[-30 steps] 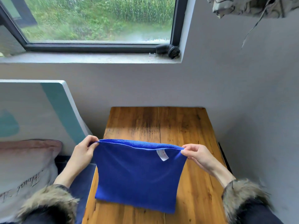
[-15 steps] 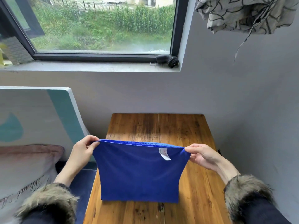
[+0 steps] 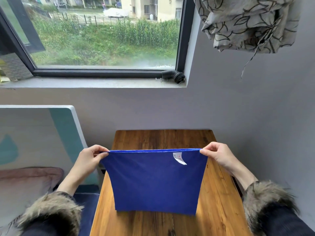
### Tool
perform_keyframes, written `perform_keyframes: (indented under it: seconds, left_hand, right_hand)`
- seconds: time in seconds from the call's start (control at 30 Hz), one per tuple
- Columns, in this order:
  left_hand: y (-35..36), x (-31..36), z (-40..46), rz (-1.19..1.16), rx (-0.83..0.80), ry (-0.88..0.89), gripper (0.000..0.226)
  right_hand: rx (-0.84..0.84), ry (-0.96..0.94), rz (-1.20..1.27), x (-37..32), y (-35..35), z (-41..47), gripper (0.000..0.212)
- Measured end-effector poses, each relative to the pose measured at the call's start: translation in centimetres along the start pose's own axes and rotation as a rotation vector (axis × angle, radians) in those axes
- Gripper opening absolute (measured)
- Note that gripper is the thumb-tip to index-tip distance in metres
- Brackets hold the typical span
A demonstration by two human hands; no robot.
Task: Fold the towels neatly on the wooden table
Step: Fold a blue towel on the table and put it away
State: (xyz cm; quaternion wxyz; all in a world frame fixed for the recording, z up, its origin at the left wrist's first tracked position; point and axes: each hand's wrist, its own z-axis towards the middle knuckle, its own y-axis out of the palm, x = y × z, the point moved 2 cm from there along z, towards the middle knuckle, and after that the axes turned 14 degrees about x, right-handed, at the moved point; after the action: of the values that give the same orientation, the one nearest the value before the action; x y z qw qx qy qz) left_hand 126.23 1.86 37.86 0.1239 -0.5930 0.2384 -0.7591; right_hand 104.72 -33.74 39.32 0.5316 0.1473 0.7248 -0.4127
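Note:
A blue towel (image 3: 156,183) hangs taut over the wooden table (image 3: 219,210), doubled over, with a small white label near its upper right. My left hand (image 3: 87,161) pinches its top left corner and my right hand (image 3: 217,155) pinches its top right corner. The towel's lower edge hangs at about the level of the table top; whether it touches the wood I cannot tell.
A grey wall runs along the table's far and right sides. A white and teal headboard (image 3: 56,133) and a pink pillow (image 3: 25,183) lie to the left. A patterned cloth (image 3: 245,23) hangs above right. A black object (image 3: 173,76) sits on the window sill.
Both hands have raised the towel and pulled it straighter, so it hangs upright instead of slanting towards me. The camera has tilted up, showing more of the window.

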Motion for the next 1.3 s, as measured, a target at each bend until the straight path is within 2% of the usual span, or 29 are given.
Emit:
perform_keyframes:
  seconds: [0.13, 0.33, 0.7, 0.8, 0.87, 1.0, 1.13, 1.3]
  left_hand:
    - [-0.2, 1.1, 0.8, 0.010, -0.003, 0.070, 0.025]
    - [-0.4, 2.2, 1.8, 0.055, -0.014, 0.223, 0.035]
    - [0.3, 3.6, 3.0, -0.075, 0.032, 0.101, 0.026]
    - [0.7, 3.6, 3.5, 0.058, -0.009, 0.183, 0.026]
    - [1.1, 3.5, 3.9, 0.178, -0.048, 0.244, 0.027]
    - [2.3, 3.7, 4.8, 0.346, -0.083, 0.272, 0.029]
    - [3.3, 4.6, 6.4, 0.383, 0.002, 0.270, 0.030]
    - [3.2, 6.7, 8.0, 0.335, 0.193, 0.331, 0.027]
  right_hand:
    - [0.092, -0.128, -0.059, -1.7, -0.7, 0.6, 0.013]
    - [0.132, -0.199, -0.138, -2.6, -1.4, 1.4, 0.014]
    - [0.206, -0.296, -0.221, -3.6, -2.1, 2.2, 0.018]
    - [0.149, -0.368, -0.333, -4.2, -2.0, 2.6, 0.010]
    - [0.089, -0.408, -0.440, -4.3, -1.7, 3.1, 0.018]
    - [-0.008, -0.453, -0.673, -4.7, -0.6, 4.3, 0.018]
    - [0.049, -0.434, -0.755, -5.8, 0.6, 5.9, 0.019]
    - [0.254, -0.486, -0.696, -7.8, 0.8, 7.4, 0.017]
